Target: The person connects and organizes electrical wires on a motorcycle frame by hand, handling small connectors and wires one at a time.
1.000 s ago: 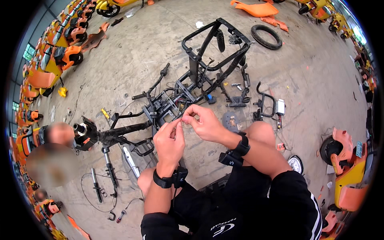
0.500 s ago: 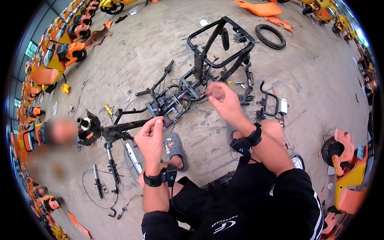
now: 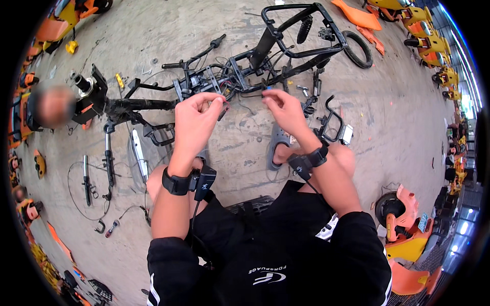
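Note:
A stripped black scooter frame lies across the floor in front of me, with loose wiring around its middle. My left hand is raised just nearer than the wiring. Its thumb and fingers are pinched together, with a small dark and red piece by the tips; whether they grip it I cannot make out. To the right, my right hand also has thumb and fingertips drawn together beside the frame's lower tubes. A bit of blue shows at those fingertips, but what they hold is too small to name.
A black tyre and orange panels lie at the far right. A bent black tube bracket is right of my knee. Shock absorbers and a screwdriver lie left. A person is at the left edge.
The view has shifted, and the frame sits higher in it. My left hand has moved forward toward the wiring, covering the left shoe. My right hand's fingertips are drawn closer together.

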Motion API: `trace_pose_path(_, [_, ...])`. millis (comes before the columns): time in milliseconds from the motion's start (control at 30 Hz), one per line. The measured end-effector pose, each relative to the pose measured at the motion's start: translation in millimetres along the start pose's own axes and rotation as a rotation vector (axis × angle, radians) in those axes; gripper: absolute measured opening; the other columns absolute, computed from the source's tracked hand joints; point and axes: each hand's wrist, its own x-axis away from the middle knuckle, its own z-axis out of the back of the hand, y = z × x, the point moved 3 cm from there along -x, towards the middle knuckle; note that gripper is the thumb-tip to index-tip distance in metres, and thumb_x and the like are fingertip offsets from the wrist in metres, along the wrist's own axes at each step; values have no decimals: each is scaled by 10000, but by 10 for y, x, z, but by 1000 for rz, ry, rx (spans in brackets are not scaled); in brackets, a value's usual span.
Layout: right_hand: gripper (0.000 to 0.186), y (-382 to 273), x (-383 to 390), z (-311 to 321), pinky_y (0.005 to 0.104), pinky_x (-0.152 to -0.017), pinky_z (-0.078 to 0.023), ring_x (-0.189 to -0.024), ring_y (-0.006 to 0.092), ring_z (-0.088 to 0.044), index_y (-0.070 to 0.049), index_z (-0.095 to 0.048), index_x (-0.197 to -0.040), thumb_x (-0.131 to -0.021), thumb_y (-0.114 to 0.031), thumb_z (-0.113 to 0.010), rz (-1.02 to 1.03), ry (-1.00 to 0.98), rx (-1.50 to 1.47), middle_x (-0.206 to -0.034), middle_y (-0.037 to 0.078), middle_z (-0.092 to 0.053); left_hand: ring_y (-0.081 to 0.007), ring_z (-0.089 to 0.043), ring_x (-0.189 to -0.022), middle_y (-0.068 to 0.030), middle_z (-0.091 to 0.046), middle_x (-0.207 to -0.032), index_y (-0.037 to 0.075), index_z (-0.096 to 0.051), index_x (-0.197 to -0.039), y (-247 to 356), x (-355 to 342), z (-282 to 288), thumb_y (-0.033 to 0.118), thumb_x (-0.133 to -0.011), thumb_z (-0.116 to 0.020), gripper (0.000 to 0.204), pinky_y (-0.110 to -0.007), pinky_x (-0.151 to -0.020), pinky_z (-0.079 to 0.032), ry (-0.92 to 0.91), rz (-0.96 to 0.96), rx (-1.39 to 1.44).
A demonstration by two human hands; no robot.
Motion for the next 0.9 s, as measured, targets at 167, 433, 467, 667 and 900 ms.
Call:
trace_pose_path(167, [284, 1540, 102, -66, 379, -797, -544, -893, 298, -699, -27, -686, -1102, -881, -158, -564, -323, -316, 377, -971, 180, -713, -2, -291, -506, 95, -366, -532, -20, -731, -903, 33, -147, 49, 125, -870, -643, 173, -237, -461, -224, 38, -44, 5])
trace_pose_path(433, [272, 2366, 668, -651, 410, -830, -541, -965, 357, -669, -43, -740, -909, -795, -217, -565, -255, -521, 1136, -1000, 207, -699, -27, -432, -513, 3, -575, -575, -16, -725, -891, -8, -146, 119, 123, -839, -654, 165, -229, -489, -362, 84, -81, -17])
trace_pose_path(467, [246, 2615, 755, -746, 439, -746, -531, -897, 341, -661, -74, -735, -854, -771, -250, -585, -75, -533, 1224, -908, 165, -703, -64, -543, -564, -60, -669, -663, 1, -727, -869, 65, -132, 96, 123, -829, -653, 148, -246, -537, -436, 82, -115, -10])
trace_pose_path(667, [172, 3007, 1159, -759, 414, -643, -494, -725, 268, -599, -64, -639, -764, -844, -176, -536, 2, -1084, 921, -745, 100, -613, -127, -618, -632, -106, -677, -713, 19, -701, -895, -78, -112, 35, 140, -874, -635, 140, -297, -601, -492, 108, -256, -67])
trace_pose_path(900, [202, 3004, 1000, -584, 405, -621, -495, -691, 255, -610, -53, -642, -766, -854, -204, -542, -336, -911, 1046, -714, 100, -618, -291, -604, -549, -167, -619, -637, 35, -706, -917, 77, -121, -37, 197, -859, -637, 185, -387, -539, -461, 28, -181, -74])
